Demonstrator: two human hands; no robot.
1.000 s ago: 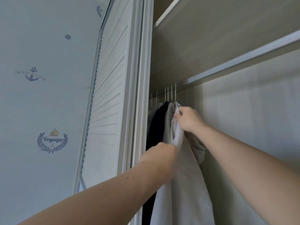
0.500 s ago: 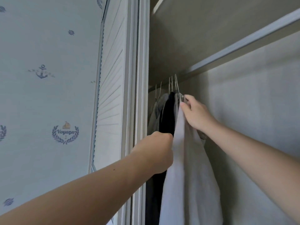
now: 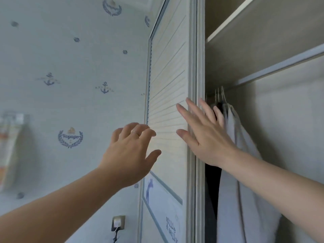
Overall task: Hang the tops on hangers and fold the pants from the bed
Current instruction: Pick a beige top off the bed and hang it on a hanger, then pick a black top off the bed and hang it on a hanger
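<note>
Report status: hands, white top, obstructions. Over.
Left hand open, empty. Right hand open, empty, by door edge. White top hung in wardrobe beside dark garment. Nothing seen blocking.

Domestic bedroom. Landmark: louvred wardrobe door (image 3: 168, 85). Right of it, garments (image 3: 245, 190) hang on wire hangers (image 3: 222, 93) beneath a shelf (image 3: 263, 37). Left of it, anchor-pattern wallpaper (image 3: 70, 64); lower left, a wall socket (image 3: 118, 223).

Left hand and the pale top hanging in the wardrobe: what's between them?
In the head view, the louvered door, its frame edge and the open right hand lie between the left hand and the pale top.
</note>
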